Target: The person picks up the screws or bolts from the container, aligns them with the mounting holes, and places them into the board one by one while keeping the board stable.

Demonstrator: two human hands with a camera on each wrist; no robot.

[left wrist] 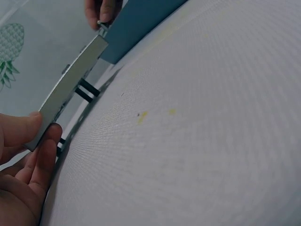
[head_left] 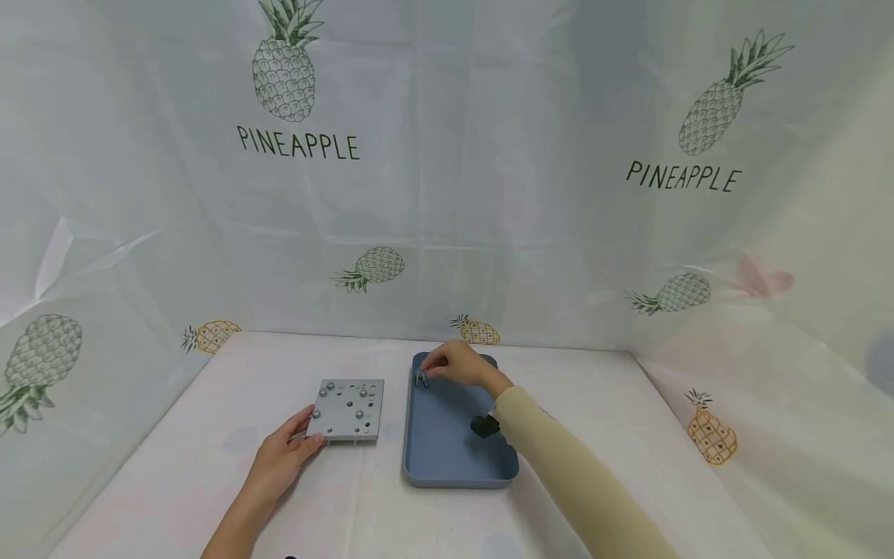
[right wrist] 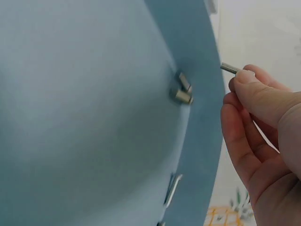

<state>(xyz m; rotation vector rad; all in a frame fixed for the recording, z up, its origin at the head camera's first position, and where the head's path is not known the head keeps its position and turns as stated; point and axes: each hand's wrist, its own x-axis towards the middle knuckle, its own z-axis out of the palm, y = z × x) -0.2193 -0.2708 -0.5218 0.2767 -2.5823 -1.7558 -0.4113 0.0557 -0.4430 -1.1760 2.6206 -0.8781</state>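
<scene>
My left hand (head_left: 279, 460) grips the near left corner of a square silver metal plate (head_left: 342, 427), thumb on top and fingers underneath. Several screws (head_left: 359, 414) stand in its holes, and dark shanks (left wrist: 85, 89) stick out below it in the left wrist view. Over the far left corner of a blue tray (head_left: 447, 458) is my right hand (head_left: 457, 362). Between thumb and forefinger it pinches a slim silver metal pin (right wrist: 229, 68), one end hidden by the fingertips. Below, short metal cylinders (right wrist: 182, 95) lie against the tray wall.
A thin bent metal piece (right wrist: 173, 190) lies along the same tray wall. A black device (head_left: 484, 425) sits at the right wrist, above the tray floor. The white cloth (head_left: 230, 435) covers the table, and a pineapple-printed curtain (head_left: 489, 194) hangs behind.
</scene>
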